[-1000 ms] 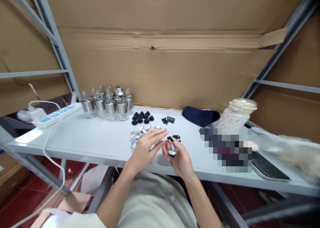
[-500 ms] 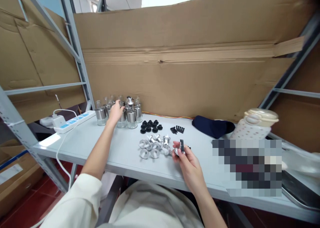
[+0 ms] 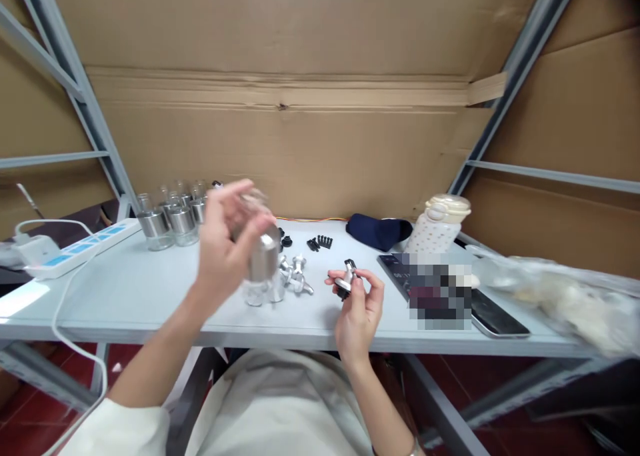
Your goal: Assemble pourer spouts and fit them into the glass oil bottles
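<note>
bottle [image 3: 263, 257], clear glass with a brushed metal sleeve round its middle, is in the left hand [image 3: 223, 243] over the table's near half; fingers and thumb are closed about its upper part. the right hand [image 3: 360, 309] pinches a pour spout [image 3: 344, 285], shiny silver metal with black fittings, and the two pieces are well apart.

from where i'm standing, the table [image 3: 135, 296] is smooth and pale grey, backed by creased brown cardboard [image 3: 280, 156]. similar bottles [image 3: 155, 226] stand upright at the back left, next to a white power strip [image 3: 80, 251]. rounded silver parts [image 3: 299, 277] lie just beyond the held bottle, which with the left hand blocks some of my view of them. small black pieces [image 3: 320, 243] sit farther back, near a soft navy cap [image 3: 377, 231] and a dotted flask [image 3: 436, 229].

the held bottle looks smeared with blur, its foot doubled, so i can't tell whether it touches the table.
</note>
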`<state>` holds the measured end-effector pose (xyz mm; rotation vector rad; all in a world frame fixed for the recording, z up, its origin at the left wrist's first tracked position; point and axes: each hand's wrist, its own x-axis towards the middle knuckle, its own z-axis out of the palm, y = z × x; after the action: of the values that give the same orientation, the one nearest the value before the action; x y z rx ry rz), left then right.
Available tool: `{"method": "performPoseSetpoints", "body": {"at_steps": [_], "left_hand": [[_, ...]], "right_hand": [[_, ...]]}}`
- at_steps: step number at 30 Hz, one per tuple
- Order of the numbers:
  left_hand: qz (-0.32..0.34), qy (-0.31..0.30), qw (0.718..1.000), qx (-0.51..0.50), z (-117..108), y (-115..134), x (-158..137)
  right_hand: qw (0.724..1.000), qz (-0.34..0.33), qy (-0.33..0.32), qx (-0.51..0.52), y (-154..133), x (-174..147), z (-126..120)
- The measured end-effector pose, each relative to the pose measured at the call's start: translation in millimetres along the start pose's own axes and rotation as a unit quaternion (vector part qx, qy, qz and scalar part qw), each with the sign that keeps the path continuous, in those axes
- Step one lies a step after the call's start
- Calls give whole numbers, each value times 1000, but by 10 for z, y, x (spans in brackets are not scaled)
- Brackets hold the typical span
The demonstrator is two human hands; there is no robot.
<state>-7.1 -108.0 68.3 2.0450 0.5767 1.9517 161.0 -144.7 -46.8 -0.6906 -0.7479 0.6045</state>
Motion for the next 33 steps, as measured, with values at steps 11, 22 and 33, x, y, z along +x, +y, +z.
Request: {"method": "performPoseSetpoints", "body": {"at_steps": [11, 22, 33], "left_hand": [[-139, -125, 977, -104, 611, -172, -638], [-143, -111, 979, -94, 712, -234, -730], [-168, -131, 970, -113, 709, -267, -802]], "right_hand": [[968, -204, -146, -22, -463, 253, 103], [903, -171, -358, -166, -394, 542, 317], [841, -279, -380, -266, -433, 579, 189]]}}
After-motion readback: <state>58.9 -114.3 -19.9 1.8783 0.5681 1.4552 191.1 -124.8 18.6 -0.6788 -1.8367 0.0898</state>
